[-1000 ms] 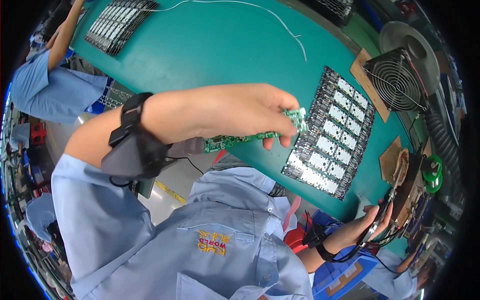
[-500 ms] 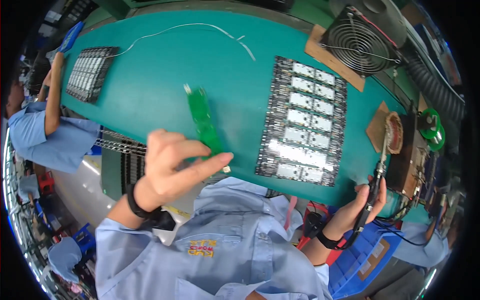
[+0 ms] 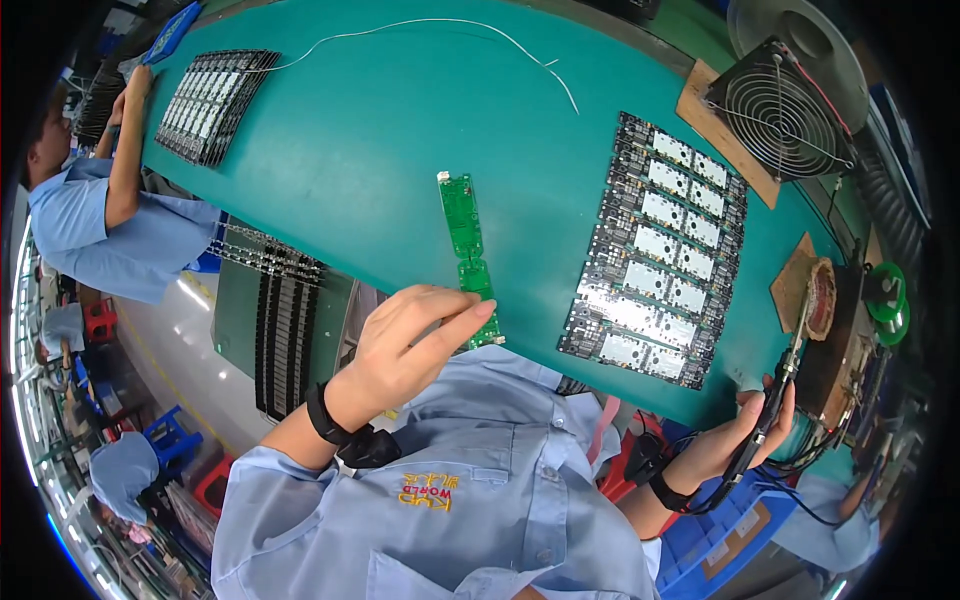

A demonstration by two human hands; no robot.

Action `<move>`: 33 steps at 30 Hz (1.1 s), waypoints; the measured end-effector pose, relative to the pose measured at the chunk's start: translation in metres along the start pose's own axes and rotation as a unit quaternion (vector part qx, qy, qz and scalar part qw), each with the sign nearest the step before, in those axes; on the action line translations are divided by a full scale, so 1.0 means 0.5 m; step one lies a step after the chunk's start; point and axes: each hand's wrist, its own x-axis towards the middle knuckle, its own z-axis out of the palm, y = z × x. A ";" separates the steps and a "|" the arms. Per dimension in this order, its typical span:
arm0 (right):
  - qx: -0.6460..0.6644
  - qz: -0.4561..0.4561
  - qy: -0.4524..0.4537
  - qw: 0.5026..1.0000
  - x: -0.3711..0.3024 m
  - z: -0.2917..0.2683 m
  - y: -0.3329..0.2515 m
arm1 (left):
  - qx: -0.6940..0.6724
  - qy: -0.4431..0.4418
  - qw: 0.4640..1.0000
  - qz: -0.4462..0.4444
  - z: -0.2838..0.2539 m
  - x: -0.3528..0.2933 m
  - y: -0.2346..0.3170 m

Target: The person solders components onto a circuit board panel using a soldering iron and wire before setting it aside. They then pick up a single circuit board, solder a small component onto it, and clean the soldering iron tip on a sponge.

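A long green circuit board (image 3: 461, 218) with a small white connector at its far end lies over the bench near its front edge. The thumb and fingers of my left hand (image 3: 412, 335) pinch its near end, hiding part of it. My right hand (image 3: 728, 440) is wrapped round the black handle of a soldering iron (image 3: 772, 408). The iron points away from me, its metal tip at a round brown tip-cleaning pad (image 3: 821, 300). Between my hands lies a panel of black circuit boards with white rectangles (image 3: 655, 255).
A fan (image 3: 782, 115) on a wooden base stands at the far right, above a green solder spool (image 3: 886, 300). A white wire (image 3: 420, 22) runs across the far bench from a stack of panels (image 3: 215, 105). A co-worker (image 3: 110, 220) is at the left; a blue crate (image 3: 715, 540) sits below right.
The whole view has shifted, so bench and hands appear further right. The green board, blurred before, is now sharp and turned slightly. My right hand still has the iron at the pad.
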 end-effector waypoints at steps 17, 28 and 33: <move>-0.023 -0.014 0.014 1.000 -0.001 0.007 -0.004 | 0.015 0.098 0.974 -0.205 -0.028 0.020 -0.043; -0.035 -0.039 0.019 0.998 -0.002 0.015 -0.007 | 0.044 0.123 0.966 -0.223 -0.003 0.017 -0.056; -0.035 -0.038 0.021 0.998 -0.001 0.016 -0.005 | 0.042 0.113 0.965 -0.232 -0.008 0.021 -0.051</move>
